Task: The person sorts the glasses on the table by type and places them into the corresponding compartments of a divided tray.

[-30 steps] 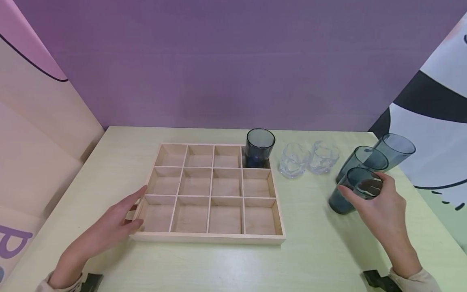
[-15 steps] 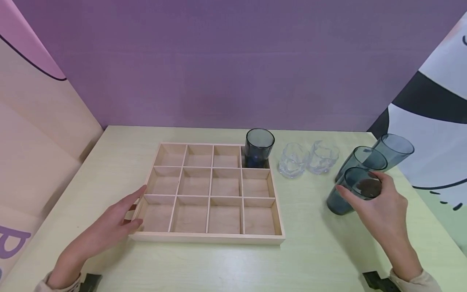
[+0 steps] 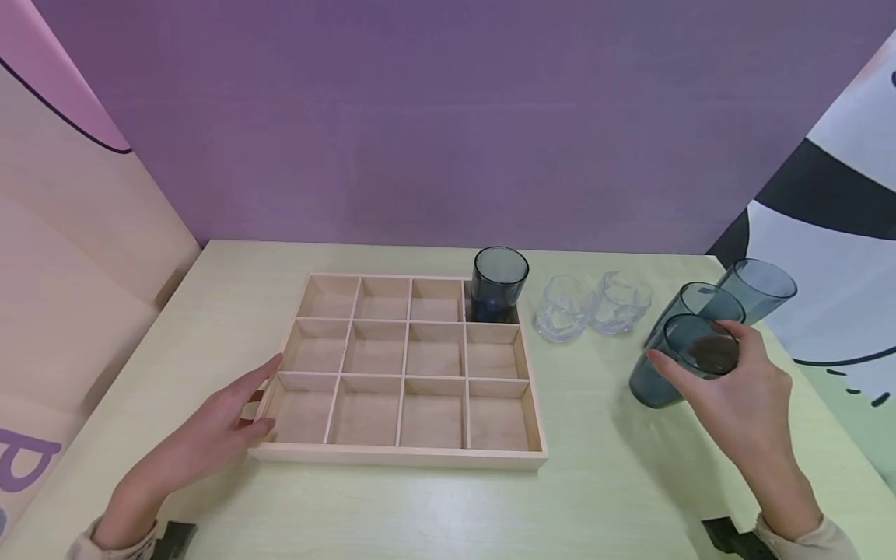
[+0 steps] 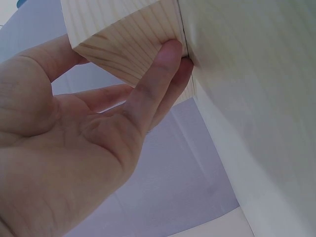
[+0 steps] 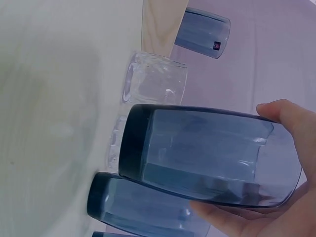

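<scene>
Within curled fingers of the right hand (image 3: 750,411), a tall blue-grey glass tumbler (image 5: 202,153) is gripped, while the left hand (image 3: 199,447), fingers extended, touches a pale wooden divided tray (image 3: 399,456), probably steadying it.

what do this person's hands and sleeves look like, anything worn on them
The left hand and right hand are bare, with no gloves or rings in sight. The left cuff and right cuff are pale beige. A black piece shows beside each wrist, left and right.
</scene>
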A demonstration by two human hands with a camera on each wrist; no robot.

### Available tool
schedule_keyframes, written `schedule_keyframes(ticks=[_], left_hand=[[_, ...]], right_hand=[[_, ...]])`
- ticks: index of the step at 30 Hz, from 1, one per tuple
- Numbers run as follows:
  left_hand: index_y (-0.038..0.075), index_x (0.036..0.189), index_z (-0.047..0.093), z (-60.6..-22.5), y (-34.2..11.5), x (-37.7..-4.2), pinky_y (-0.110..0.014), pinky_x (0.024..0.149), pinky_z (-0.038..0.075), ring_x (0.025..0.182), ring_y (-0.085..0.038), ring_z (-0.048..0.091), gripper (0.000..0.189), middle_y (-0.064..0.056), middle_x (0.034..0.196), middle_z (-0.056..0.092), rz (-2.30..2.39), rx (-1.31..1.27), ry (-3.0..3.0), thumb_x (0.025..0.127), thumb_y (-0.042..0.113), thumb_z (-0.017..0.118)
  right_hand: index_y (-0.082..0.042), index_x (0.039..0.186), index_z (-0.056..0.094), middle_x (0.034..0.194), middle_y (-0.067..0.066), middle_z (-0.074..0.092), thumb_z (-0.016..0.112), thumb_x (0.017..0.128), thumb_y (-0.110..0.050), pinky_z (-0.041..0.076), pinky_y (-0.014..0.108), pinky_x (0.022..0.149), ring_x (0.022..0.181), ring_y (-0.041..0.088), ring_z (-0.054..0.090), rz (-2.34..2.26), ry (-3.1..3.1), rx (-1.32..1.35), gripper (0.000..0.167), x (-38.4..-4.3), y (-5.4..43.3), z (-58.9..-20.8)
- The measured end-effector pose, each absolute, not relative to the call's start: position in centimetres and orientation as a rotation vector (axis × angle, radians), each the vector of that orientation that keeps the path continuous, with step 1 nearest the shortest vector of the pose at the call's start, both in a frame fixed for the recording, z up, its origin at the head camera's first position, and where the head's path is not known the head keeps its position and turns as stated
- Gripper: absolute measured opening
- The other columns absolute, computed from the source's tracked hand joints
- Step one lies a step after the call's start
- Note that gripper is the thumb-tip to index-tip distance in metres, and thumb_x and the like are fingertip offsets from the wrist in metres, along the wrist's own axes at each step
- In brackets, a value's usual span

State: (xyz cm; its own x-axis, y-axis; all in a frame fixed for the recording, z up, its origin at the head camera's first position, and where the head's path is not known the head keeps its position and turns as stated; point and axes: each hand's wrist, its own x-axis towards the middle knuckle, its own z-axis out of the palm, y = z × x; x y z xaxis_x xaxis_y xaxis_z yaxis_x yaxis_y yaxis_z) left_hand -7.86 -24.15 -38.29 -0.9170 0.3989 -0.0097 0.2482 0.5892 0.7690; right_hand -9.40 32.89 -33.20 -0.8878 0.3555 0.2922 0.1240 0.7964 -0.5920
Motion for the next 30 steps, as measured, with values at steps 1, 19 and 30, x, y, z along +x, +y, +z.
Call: schedule_keyframes(ticks=[1, 19, 30], left_hand=[[0.008, 0.16, 0.013, -38.3, -24.2, -7.9, -0.039, 0.086, 0.053, 0.13, -0.05, 0.043, 0.077, -0.02, 0.163, 0.018, 1.232, 0.548, 2.638, 0.099, 0.007, 0.059], [0.009, 0.161, 0.013, -38.9, -23.9, -8.3, -0.037, 0.088, 0.053, 0.132, -0.048, 0.042, 0.077, -0.015, 0.164, 0.017, 1.266, 0.569, 2.61, 0.099, 0.008, 0.059], [0.008, 0.16, 0.013, -38.5, -24.1, -8.0, -0.037, 0.088, 0.052, 0.134, -0.049, 0.039, 0.077, -0.016, 0.164, 0.015, 1.255, 0.514, 2.607, 0.099, 0.005, 0.059]], right_hand=[[-0.004, 0.147, 0.039, 0.116, 0.021, 0.065, 0.082, 0.079, -0.045, 0.037, 0.027, 0.067, 0.095, 0.023, 0.056, 0.814, -2.592, -0.358, 0.091, -9.4, 32.9, -33.1], [-0.008, 0.147, 0.041, 0.117, 0.02, 0.065, 0.085, 0.077, -0.043, 0.036, 0.02, 0.067, 0.083, -0.013, 0.042, 0.798, -2.567, -0.329, 0.09, -9.0, 32.2, -32.1], [-0.01, 0.146, 0.043, 0.116, 0.018, 0.066, 0.087, 0.075, -0.041, 0.037, 0.017, 0.067, 0.085, -0.018, 0.041, 0.823, -2.548, -0.226, 0.09, -9.5, 30.5, -31.5]])
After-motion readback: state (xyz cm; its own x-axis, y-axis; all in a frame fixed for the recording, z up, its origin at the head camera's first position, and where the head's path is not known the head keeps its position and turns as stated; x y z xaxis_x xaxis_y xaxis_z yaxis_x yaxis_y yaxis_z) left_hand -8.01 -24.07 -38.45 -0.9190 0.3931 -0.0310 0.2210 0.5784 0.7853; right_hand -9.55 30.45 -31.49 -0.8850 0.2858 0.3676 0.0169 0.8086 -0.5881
